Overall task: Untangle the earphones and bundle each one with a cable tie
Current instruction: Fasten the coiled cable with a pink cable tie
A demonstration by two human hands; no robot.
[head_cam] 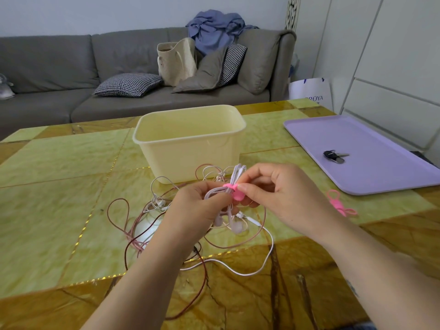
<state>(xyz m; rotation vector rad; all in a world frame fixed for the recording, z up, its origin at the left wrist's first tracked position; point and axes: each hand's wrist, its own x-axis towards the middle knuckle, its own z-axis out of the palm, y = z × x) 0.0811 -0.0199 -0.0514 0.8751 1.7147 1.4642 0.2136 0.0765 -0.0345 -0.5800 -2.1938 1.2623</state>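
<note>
Left hand [200,206]: fingers curled round coiled earphone [234,175], above table [71,186]. Right hand [281,196]: pinching pink cable tie [234,191] round it. One bundle seemingly nearly fastened; tangled cords [269,253], spare tie [338,203] outstanding.

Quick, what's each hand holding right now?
Left hand: grips the coiled pale earphones.
Right hand: pinches the pink cable tie around them.

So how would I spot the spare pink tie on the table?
Find the flat lilac plastic tray on the right of the yellow-green marbled table. Just off its near edge lies a pink silicone cable tie. Unlike the pink tie that the right hand pinches, it wraps no cord.
</note>
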